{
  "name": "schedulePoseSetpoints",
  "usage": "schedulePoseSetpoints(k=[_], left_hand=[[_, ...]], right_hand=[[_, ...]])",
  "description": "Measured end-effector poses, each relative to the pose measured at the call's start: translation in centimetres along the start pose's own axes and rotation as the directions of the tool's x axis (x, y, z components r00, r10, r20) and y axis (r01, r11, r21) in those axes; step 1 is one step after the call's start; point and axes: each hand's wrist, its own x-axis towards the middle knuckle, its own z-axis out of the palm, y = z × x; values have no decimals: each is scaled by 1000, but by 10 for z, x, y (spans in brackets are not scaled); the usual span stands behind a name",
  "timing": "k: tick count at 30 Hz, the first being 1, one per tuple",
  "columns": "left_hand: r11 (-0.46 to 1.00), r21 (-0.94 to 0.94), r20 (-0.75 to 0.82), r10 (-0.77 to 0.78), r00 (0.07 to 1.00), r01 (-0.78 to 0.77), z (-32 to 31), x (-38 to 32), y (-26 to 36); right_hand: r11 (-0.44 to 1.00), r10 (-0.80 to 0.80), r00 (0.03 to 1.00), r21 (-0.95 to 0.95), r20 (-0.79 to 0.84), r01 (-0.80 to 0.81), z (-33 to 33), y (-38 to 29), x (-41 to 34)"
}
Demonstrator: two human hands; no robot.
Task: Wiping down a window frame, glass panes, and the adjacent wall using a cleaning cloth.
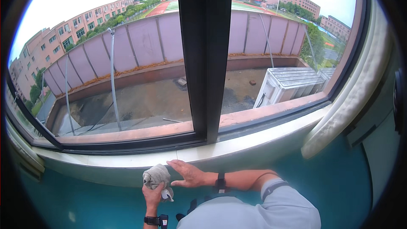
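Observation:
A bunched grey cloth point(156, 175) is gripped in my left hand point(153, 194), just in front of the window sill. One end of the cloth hangs down beside the palm. To the right of it, my right hand point(190, 175) reaches across with its fingers apart, holding nothing, its fingertips near the cloth and the edge of the white sill point(203, 153). Both wrists wear black straps. Behind the sill stands a dark-framed window point(203, 70).
A white curtain point(349, 95) hangs at the right, and another bunched curtain point(24, 152) at the left. The floor point(105, 203) is blue-green. Outside the glass are a pink panel fence point(146, 41) and white outdoor air-conditioner units point(289, 82).

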Motion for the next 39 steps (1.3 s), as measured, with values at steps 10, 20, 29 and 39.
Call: schedulePoseSetpoints(k=[10, 20, 29, 39], left_hand=[[932, -150, 283, -278, 918, 329, 14, 7, 23], [966, -42, 556, -190, 809, 256, 34, 4, 26], [995, 103, 597, -68, 799, 8, 80, 8, 40], [934, 328, 427, -13, 904, -141, 67, 46, 29]], right_hand=[[983, 170, 985, -76, 1, -170, 43, -31, 2], [935, 337, 941, -99, -46, -340, 41, -15, -6], [962, 270, 896, 51, -353, -269, 6, 6, -31], [985, 120, 810, -35, -575, -171, -125, -38, -52]])
